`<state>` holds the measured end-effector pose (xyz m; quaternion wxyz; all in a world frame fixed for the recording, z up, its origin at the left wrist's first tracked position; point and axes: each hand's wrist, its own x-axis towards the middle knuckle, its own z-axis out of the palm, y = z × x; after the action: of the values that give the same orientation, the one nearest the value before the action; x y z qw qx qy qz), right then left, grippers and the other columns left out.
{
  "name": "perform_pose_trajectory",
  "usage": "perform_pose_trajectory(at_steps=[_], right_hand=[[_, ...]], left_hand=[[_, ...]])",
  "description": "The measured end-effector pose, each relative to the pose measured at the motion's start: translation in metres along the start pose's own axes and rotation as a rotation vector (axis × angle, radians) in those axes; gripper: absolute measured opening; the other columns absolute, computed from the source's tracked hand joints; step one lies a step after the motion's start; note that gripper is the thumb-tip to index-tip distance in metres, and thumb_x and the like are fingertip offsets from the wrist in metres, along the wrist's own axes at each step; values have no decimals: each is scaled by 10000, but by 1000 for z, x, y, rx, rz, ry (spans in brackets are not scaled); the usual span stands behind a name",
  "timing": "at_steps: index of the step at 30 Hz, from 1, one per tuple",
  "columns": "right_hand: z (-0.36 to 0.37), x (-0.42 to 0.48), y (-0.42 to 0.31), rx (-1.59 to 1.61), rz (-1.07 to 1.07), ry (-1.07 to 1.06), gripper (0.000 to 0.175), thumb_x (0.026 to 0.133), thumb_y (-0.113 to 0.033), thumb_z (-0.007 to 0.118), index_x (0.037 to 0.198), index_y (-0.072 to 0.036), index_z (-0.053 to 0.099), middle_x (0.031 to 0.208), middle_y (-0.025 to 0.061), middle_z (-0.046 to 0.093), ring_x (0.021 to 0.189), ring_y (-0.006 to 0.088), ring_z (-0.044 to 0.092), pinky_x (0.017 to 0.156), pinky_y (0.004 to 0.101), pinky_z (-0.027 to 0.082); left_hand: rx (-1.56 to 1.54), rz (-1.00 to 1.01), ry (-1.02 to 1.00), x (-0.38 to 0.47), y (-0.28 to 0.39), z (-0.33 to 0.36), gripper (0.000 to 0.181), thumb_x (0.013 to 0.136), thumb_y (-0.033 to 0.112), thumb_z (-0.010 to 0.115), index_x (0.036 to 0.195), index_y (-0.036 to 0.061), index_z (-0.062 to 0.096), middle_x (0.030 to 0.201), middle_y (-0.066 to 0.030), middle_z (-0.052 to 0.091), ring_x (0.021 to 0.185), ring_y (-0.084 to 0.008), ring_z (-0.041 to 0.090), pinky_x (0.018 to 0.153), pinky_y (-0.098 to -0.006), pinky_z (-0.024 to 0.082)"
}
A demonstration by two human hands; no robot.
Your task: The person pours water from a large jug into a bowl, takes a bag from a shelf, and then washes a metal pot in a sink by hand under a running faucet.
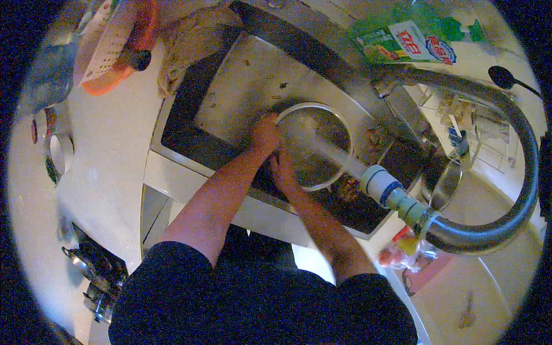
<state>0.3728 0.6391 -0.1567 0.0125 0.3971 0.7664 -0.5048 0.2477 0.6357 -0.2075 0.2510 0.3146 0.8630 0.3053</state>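
A round metal pot or bowl point(350, 142) with a pale rim stands in the dark sink point(194, 99). From the faucet nozzle point(379, 185), a blurred stream of water point(336, 155) runs into it. My left hand point(265, 134) is at the vessel's left rim, its fingers seeming to grip the edge. Just below it, my right hand point(282, 168) lies against the near left side, with its fingers partly hidden and blurred. What the vessel contains is too blurred to tell.
The faucet's thick dark hose point(528, 142) arcs around the right. A metal board or tray point(237, 86) covers the sink's left part. Brown cloth point(185, 47) lies behind it. At right are a wire rack point(491, 146), plastic bag point(405, 254) and green package point(401, 45); an orange object point(108, 79) stands left.
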Motion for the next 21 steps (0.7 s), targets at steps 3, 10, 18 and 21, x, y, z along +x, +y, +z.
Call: perform_pose_trajectory(at_steps=[3, 10, 18, 21], right_hand=[[-102, -24, 1, -693, -242, -438, 304, 787, -212, 537, 1029, -28, 540, 1012, 234, 540, 983, 384, 493, 846, 456, 390], [-59, -25, -9, -574, -314, -249, 245, 710, -258, 616, 839, -50, 603, 900, 177, 556, 874, 365, 516, 777, 460, 420], [-143, -31, 69, -801, -549, -611, 345, 751, -333, 594, 871, -11, 557, 936, 174, 551, 855, 397, 518, 764, 472, 429], [-66, -23, 10, -721, -326, -475, 349, 774, -341, 575, 863, -3, 557, 862, 203, 570, 848, 389, 533, 744, 488, 430]], left_hand=[[-23, 88, 41, 5, -17, 4, 409, 702, 169, 613, 1072, 5, 553, 954, -200, 589, 901, -356, 568, 773, -425, 471], [129, -205, -179, 16, 2, 13, 350, 746, 161, 555, 1070, 30, 557, 1014, -188, 581, 909, -361, 568, 792, -424, 468], [-42, -147, -221, 22, 33, -25, 352, 749, 149, 570, 1072, 16, 530, 990, -203, 580, 909, -379, 559, 799, -434, 453], [-175, -166, -206, 20, 32, -30, 386, 733, 171, 604, 1075, 12, 524, 983, -207, 577, 915, -379, 555, 817, -435, 441]])
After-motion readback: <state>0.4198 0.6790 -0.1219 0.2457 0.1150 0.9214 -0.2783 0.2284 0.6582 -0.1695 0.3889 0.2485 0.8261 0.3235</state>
